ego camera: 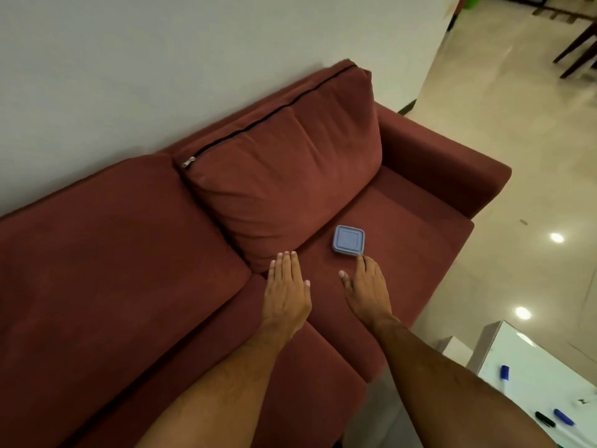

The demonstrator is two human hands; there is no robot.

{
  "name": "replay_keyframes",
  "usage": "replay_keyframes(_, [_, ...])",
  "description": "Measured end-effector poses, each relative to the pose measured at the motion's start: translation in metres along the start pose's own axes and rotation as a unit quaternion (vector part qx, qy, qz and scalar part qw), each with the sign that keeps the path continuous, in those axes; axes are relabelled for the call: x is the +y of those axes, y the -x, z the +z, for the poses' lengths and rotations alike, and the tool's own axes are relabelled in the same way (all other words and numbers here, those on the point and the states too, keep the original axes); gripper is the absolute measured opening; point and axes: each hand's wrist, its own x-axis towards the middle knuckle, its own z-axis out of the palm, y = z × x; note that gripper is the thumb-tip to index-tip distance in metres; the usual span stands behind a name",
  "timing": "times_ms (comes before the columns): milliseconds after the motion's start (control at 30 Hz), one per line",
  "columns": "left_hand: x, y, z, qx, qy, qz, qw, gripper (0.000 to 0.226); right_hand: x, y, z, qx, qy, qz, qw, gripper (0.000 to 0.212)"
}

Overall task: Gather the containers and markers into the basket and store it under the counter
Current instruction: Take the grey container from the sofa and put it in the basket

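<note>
Both hands are reaching over the seat of a red sofa (129,270), palms down. 1 container (348,239), small, square, with a blue-grey lid, is lying flat on the seat cushion just in front of the back cushion (284,176).

Right hand (366,291): fingers straight and close together, holding nothing; the foremost fingertip is reaching the container's near edge, touching or just short of it, cannot tell which. Left hand (286,287): fingers straight and together, holding nothing, lying to the left of the container and apart from it.

Key relation: container is lying directly ahead of the right hand, slightly left of its fingertips; no long axis to favour, being square. Right hand is the nearer; judged the one to take it.

Markers: blue cap (505,372), black marker (544,419) and blue marker (564,417) are lying on a white table (533,357) at lower right, well apart from both hands. No basket in view.
</note>
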Motion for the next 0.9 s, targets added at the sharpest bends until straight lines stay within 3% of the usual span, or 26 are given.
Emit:
replay_keyframes(300, [0.065,-0.140,0.103,-0.038,0.097,-0.086,0.991,0.068,0.089,-0.143,0.048,-0.049,-0.088,0.056,0.993,0.060])
replay_keyframes(500, [0.073,-0.214,0.189,-0.074,0.200,-0.188,0.959,0.066,0.129,-0.211,0.117,-0.071,-0.192,0.132,0.970,0.067])
replay_keyframes(667, [0.073,-0.252,0.242,-0.086,0.271,-0.239,0.928,0.067,0.143,-0.243,0.167,-0.045,-0.284,0.201,0.936,0.061])
replay_keyframes(900, [0.085,-0.267,0.274,-0.098,0.323,-0.238,0.911,0.066,0.143,-0.253,0.193,0.005,-0.313,0.205,0.927,0.061])
